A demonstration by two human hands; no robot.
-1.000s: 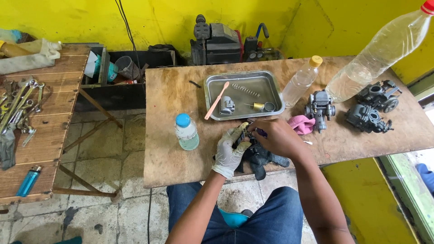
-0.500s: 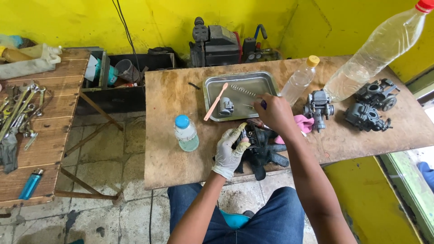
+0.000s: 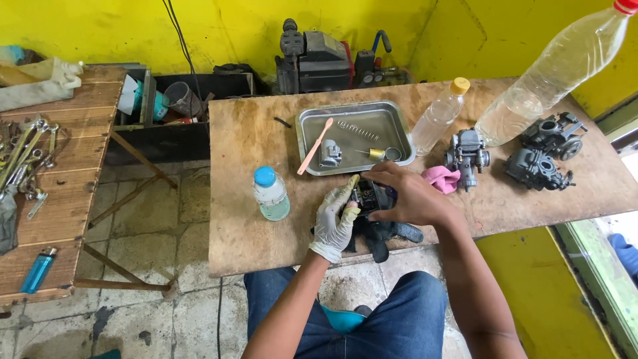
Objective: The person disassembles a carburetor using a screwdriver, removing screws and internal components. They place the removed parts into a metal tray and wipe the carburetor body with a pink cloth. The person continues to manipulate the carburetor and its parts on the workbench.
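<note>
My left hand (image 3: 334,221), in a pale grey glove, grips a small dark carburetor (image 3: 369,196) from the left, just above the front of the wooden table (image 3: 246,153). My bare right hand (image 3: 405,196) covers the same carburetor from the right and top. Below both hands lies a black glove (image 3: 382,236) on the table. Just behind the hands stands a metal tray (image 3: 399,129) with a pink toothbrush (image 3: 314,147), a spring (image 3: 357,129), a small grey part (image 3: 329,154) and a brass piece (image 3: 376,153).
A small blue-capped bottle (image 3: 271,194) stands left of my hands; a yellow-capped bottle (image 3: 438,116), a large clear bottle (image 3: 555,66), a pink rag (image 3: 442,178) and three carburetors (image 3: 467,154) lie right. A bench with wrenches (image 3: 26,159) and a lighter (image 3: 38,269) is at the left.
My right hand reached out to the tray half a second ago and has come back onto the carburetor held by my left hand.
</note>
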